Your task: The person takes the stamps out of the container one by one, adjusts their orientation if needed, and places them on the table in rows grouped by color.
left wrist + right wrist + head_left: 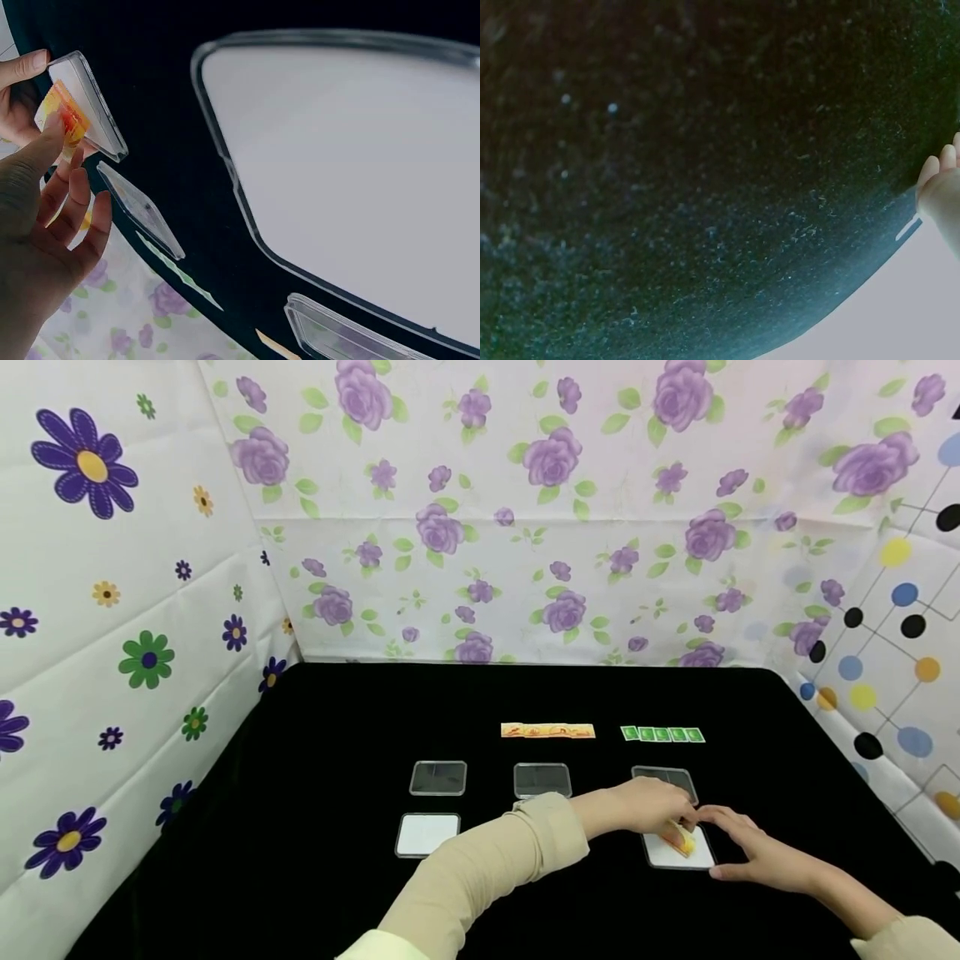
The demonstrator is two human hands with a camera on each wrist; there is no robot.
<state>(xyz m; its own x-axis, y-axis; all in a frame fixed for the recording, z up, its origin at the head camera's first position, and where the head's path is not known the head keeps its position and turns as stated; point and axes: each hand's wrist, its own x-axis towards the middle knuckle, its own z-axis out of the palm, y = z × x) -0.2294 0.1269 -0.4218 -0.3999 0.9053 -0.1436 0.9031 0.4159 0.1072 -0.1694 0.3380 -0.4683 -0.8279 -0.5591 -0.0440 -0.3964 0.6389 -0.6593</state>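
My left hand (656, 806) pinches a small yellow-and-orange stamp (686, 844), a flat piece with a toothed edge, between thumb and fingers. It is held tilted over a square clear case with a white base (699, 862) at the right. In the left wrist view the stamp (71, 112) meets the white face of that case (103, 112), its far edge hidden by fingers. My right hand (765, 853) lies at the case's right side, thumb and fingers spread around its edge, touching it. Only a few right fingers (939, 180) show in the right wrist view.
Three clear lids (438, 778) stand in a row behind. Another white-based case (427, 835) lies at left; one (337, 165) is beneath my left forearm. Farther back lie a row of orange pieces (547, 731) and several green ones (662, 734) on the black cloth (262, 827).
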